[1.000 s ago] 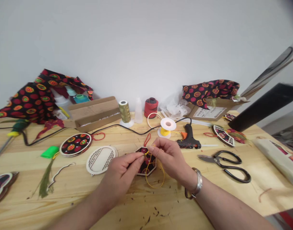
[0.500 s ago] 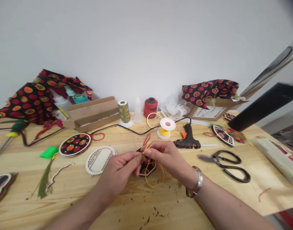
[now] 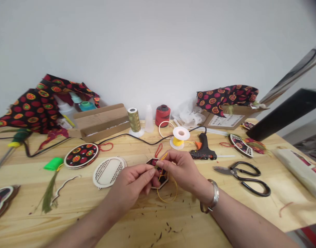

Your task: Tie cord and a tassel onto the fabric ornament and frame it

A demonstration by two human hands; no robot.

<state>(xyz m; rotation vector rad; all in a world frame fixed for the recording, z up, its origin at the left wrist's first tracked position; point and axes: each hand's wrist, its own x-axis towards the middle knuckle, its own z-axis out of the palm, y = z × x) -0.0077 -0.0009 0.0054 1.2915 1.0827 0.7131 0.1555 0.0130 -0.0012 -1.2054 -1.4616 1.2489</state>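
Centre of frame: left hand point(image 3: 133, 182) and right hand point(image 3: 182, 170), each with thumb and forefinger pinched shut on a yellow cord point(image 3: 170, 197). They meet just above a hexagonal ornament point(image 3: 161, 177) lying on the wooden table point(image 3: 152, 224). The cord's loop rests on the table below the right hand. Right of centre: glue gun point(image 3: 203, 150), scissors point(image 3: 243, 175). Left of centre: round wooden frame point(image 3: 108, 171).

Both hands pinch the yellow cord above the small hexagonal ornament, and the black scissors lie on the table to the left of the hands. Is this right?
Not quite. The head view shows the black scissors to the right of the hands, not the left. The rest holds: the left hand and the right hand pinch the yellow cord above the hexagonal ornament.
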